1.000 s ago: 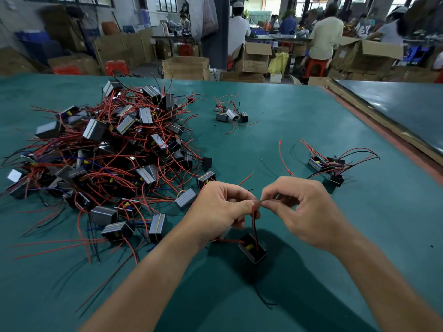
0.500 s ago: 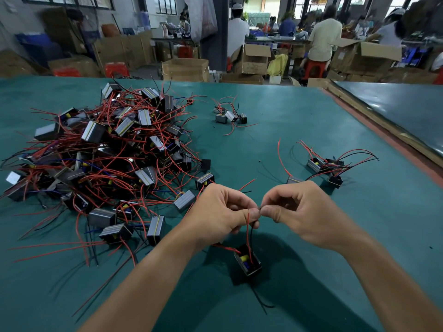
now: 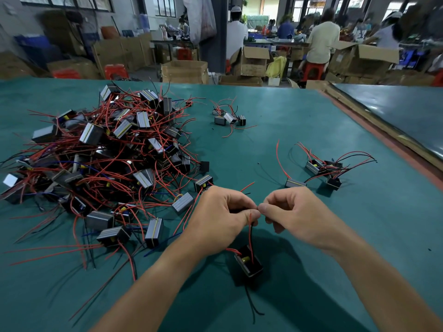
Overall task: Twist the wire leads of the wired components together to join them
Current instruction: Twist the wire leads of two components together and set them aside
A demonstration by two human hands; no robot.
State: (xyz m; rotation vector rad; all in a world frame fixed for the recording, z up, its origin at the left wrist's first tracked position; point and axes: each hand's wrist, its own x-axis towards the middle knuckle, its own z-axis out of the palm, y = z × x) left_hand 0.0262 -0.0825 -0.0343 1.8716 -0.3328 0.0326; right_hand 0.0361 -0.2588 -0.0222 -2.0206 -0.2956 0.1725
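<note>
Red lead runs up from the black wired component, low at near centre (resting on the mat or hanging just over it, can't tell), into both pinches. Left hand grips the lead between thumb and forefinger, and the right hand pinches the lead tips with its other fingers curled. Versus a second ago, the gap of wire between the pinches is gone and the thumb tips now meet. The twist is probably being run tight and the join is nearly done, but the bare ends are hidden. Surface is a teal mat table. It carries a big tangled pile of components at left, a small group far centre, and a cluster just right of the hands. The room has cardboard boxes along the far edge, seated workers behind them, and a second dark table far right.
</note>
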